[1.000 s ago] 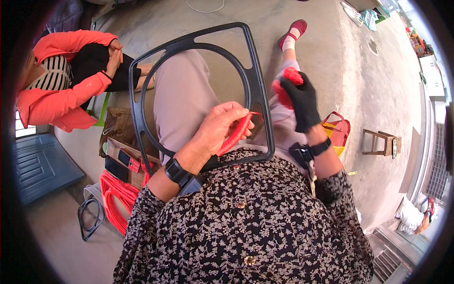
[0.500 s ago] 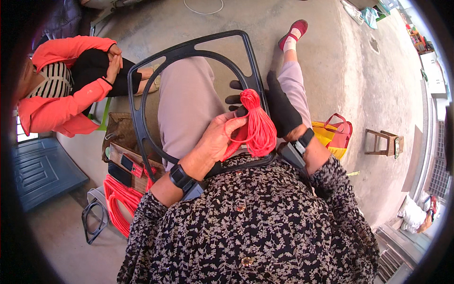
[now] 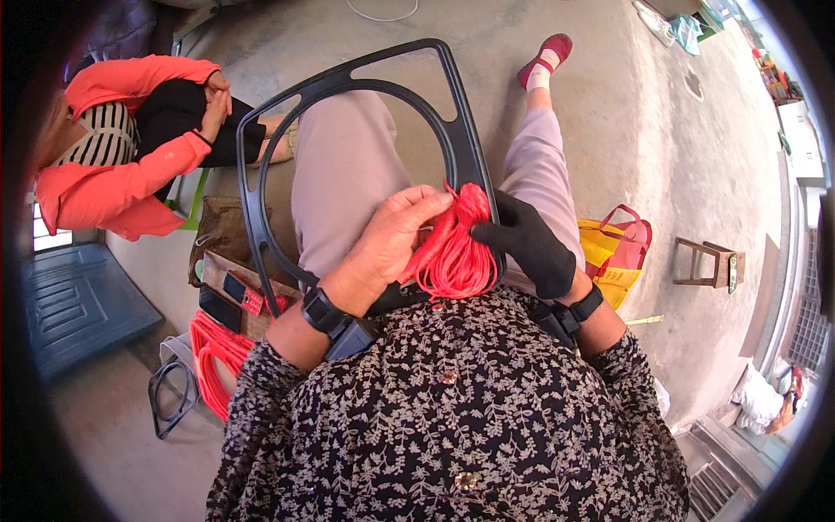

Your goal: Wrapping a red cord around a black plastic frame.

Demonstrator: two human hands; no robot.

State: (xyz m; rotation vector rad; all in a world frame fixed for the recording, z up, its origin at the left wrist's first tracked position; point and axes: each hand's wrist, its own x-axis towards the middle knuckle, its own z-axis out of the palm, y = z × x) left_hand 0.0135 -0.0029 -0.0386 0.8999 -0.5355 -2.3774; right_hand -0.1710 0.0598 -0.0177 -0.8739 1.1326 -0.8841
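A bundle of thin red cord [image 3: 457, 261], gathered tight at its top, hangs over my lap. My left hand [image 3: 393, 237], bare, is closed on the bundle's left side, with thumb and forefinger near its gathered top. My right hand [image 3: 535, 248], in a black glove, grips the bundle from the right, its thumb pressed on the strands; some fingers are hidden behind. A black plastic frame [image 3: 468, 143] with a large round opening stands tilted across my lap, behind the cord. Its lower right part is covered by my hands and the bundle.
To the left sits a person in a coral jacket [image 3: 113, 191], hands together. A wooden box top [image 3: 252, 324] bears a phone [image 3: 220, 308], above coiled red tubing [image 3: 209, 357]. On the right are a red and yellow bag [image 3: 617, 252] and a small wooden stool [image 3: 709, 263].
My right hand has come from behind the frame's side bar round to the front and taken hold of the cord bundle. The bundle has dropped slightly, and my left hand has moved up its side.
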